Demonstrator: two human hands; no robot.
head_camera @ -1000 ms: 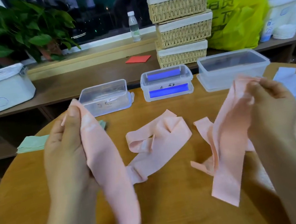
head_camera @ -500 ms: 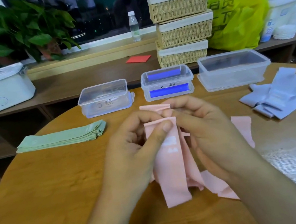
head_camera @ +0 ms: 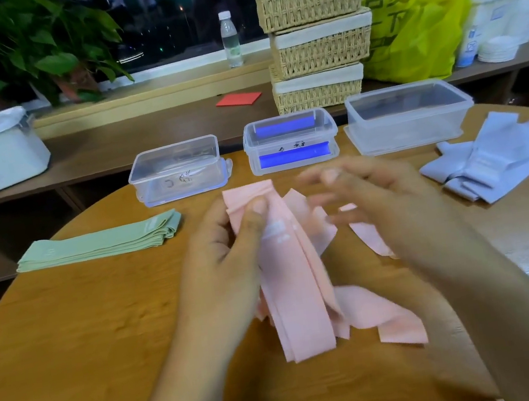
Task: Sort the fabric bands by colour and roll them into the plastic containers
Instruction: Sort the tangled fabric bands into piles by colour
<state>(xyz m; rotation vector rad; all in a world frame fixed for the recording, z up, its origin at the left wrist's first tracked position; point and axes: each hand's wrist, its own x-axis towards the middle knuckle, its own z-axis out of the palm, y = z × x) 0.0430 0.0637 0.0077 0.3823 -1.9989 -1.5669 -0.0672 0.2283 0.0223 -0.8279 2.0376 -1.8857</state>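
Round wooden table (head_camera: 72,352) holds green bands (head_camera: 100,242) stacked left, lilac bands (head_camera: 499,159) right, plastic containers (head_camera: 292,145) behind; at centre the left hand (head_camera: 227,258) clamps thumb and fingers on the gathered pink bands (head_camera: 290,283), apparently keeping layers aligned, while the blurred right hand (head_camera: 384,202) hovers, fingers spread, empty.

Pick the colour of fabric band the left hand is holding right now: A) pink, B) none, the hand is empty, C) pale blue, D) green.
A: the left hand pinches the stacked pink bands under its thumb, while the green bands and pale blue bands lie apart on the table.
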